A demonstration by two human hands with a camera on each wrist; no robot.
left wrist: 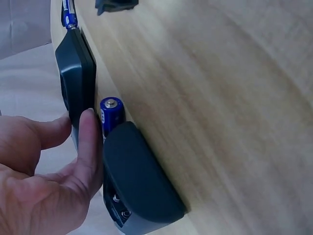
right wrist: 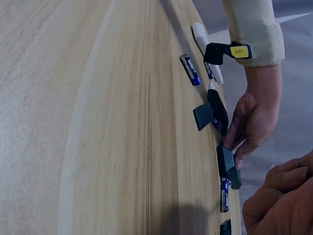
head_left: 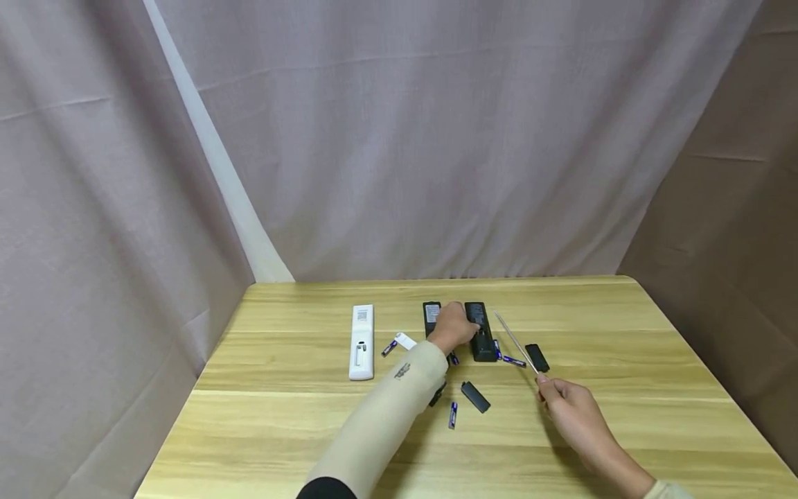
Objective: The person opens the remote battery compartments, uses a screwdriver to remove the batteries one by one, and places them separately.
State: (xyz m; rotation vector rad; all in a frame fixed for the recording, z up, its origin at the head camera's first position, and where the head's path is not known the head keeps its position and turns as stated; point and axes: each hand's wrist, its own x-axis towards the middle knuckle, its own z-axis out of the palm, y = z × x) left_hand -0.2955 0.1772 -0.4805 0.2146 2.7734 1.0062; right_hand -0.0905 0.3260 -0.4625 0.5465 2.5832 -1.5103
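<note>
My left hand (head_left: 454, 326) grips the sides of a black remote control (head_left: 483, 346), lying back side up, between thumb and fingers. Another black remote (head_left: 431, 312) is just left of that hand and partly hidden by it; in the left wrist view its near end (left wrist: 142, 176) shows battery springs, with a blue battery (left wrist: 112, 117) beside it. My right hand (head_left: 573, 416) pinches a slim silver rod-like tool (head_left: 514, 339), its tip pointing away and left, beside the gripped remote. What kind of tool it is, I cannot tell. In the right wrist view the right fingers (right wrist: 283, 191) are curled.
A white remote (head_left: 361, 346) with an open battery bay lies at left, near a white cover (head_left: 405, 340) and a battery (head_left: 389, 348). Black covers (head_left: 476, 397) and several blue batteries (head_left: 453, 415) are scattered around. Another black cover (head_left: 537, 357) lies under the tool's right side.
</note>
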